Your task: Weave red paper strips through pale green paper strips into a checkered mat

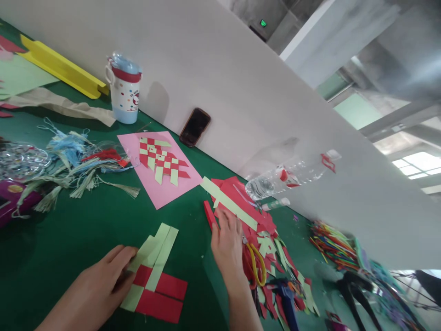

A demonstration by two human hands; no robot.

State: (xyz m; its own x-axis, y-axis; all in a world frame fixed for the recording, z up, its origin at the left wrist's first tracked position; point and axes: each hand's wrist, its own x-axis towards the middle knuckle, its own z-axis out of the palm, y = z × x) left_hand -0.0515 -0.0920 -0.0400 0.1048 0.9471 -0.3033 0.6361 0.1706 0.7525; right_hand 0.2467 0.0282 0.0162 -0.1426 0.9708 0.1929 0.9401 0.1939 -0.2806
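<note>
My left hand (106,280) pinches the left edge of a small woven piece of red and pale green paper strips (151,280), which lies on the green table. Its green strips point away from me and its red ones point right. My right hand (228,241) rests with fingers stretched out on the near edge of a pile of red paper (255,207). A narrow red paper strip (208,214) lies against its thumb and index finger. Beyond the fingertips, a long pale green strip (230,204) crosses the pile. Yellow-handled scissors (257,264) lie beside the right wrist.
A pink sheet (160,191) bears woven paper fish shapes (161,158). Tassels (74,156) lie left, near a cup (126,92). A phone (195,127) and a plastic bottle (285,179) are by the wall. A blue glue gun (286,299) sits among scraps at right.
</note>
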